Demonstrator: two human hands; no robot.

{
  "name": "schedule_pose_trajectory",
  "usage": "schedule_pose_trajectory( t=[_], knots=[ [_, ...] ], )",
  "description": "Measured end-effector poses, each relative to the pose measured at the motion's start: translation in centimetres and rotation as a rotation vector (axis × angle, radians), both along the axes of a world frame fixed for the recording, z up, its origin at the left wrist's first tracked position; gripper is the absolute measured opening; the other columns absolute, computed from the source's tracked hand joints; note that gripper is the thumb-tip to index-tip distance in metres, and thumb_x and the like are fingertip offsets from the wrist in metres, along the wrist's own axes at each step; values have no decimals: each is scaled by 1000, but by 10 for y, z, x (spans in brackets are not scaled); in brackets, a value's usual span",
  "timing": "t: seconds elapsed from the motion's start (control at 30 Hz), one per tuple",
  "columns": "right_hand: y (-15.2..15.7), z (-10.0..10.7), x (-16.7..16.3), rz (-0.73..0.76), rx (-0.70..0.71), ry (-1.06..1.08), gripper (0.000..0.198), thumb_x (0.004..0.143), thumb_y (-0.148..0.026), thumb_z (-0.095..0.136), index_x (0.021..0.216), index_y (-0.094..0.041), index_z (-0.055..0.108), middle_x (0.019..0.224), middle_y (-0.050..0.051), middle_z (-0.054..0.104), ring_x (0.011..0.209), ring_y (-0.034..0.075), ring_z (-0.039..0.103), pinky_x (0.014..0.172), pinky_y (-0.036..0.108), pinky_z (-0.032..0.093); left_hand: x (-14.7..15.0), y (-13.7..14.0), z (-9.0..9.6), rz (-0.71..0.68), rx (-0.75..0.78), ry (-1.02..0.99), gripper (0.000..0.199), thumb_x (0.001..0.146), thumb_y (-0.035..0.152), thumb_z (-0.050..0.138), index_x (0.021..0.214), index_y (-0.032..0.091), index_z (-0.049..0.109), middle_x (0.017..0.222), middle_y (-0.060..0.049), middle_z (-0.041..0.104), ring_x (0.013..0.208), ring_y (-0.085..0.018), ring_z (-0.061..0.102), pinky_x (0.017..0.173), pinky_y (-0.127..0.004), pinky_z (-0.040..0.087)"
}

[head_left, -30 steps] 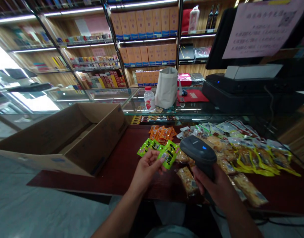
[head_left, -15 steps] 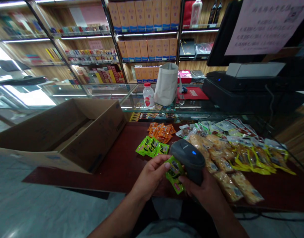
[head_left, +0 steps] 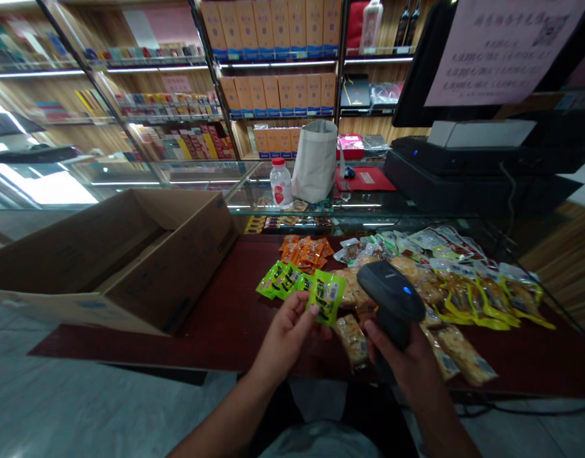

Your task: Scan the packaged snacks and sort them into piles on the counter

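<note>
Cardboard box (head_left: 130, 254) sits furthest left of the scanner, lying open on the dark red bench (head_left: 235, 318), and from what I can see there's nothing in it but its own folded flaps. Closer to the scanner, the left hand (head_left: 285, 334) is pinching a green snack packet (head_left: 325, 304) by its lower left corner, thumb and fingers closed on it, packet standing roughly upright with its long side tilted a bit and its printed face toward the camera. That packet is just left of the scanner head, near but not touching. More green packets (head_left: 280, 280) lie flat on the bench behind it, orange packets (head_left: 306, 251) further back. The scanner (head_left: 392, 299) itself is gripped by its handle in the right hand (head_left: 407, 366), blue light showing on top, nose pointing up-left past the held packet. Right of the scanner, a big spread of bagged snacks (head_left: 464, 292) covers the bench.
</note>
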State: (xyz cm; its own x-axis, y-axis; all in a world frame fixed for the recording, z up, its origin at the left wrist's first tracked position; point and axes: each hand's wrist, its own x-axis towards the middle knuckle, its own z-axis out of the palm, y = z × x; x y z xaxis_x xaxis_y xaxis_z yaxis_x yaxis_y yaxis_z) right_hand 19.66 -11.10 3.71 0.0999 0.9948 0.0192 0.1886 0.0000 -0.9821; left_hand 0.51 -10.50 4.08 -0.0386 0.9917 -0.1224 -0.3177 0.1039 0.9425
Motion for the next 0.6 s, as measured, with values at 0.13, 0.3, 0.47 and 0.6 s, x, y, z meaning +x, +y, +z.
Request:
schedule_pose_trajectory(
  t=[0.13,0.3,0.47,0.6],
  knots=[
    [5,8,22,79,-41,-69,32,83,-55,68,81,-24,62,52,-3,65,49,18,61,52,29,48,-32,14,5,101,11,225,43,72,49,82,96,17,67,65,2,68,56,-12,62,62,-24,48],
    [2,18,23,102,-49,-216,26,80,-52,65,78,-26,62,48,-5,62,44,19,59,47,30,46,-58,25,1,144,-19,391,46,66,49,82,94,15,69,59,2,66,56,-15,60,58,-24,44],
    [1,8,11,281,-25,-354,32,83,-52,64,93,-23,70,66,1,74,60,24,69,61,33,54,-66,30,1,152,-28,517,32,64,43,81,72,16,67,59,1,66,54,-12,58,54,-22,41],
    [-1,-1,1,312,5,-364,40,84,-50,63,110,-22,73,96,7,81,93,29,75,85,38,56,-69,30,1,166,-60,517,31,66,43,79,70,16,65,55,1,64,49,-11,55,50,-20,38]
  ],
)
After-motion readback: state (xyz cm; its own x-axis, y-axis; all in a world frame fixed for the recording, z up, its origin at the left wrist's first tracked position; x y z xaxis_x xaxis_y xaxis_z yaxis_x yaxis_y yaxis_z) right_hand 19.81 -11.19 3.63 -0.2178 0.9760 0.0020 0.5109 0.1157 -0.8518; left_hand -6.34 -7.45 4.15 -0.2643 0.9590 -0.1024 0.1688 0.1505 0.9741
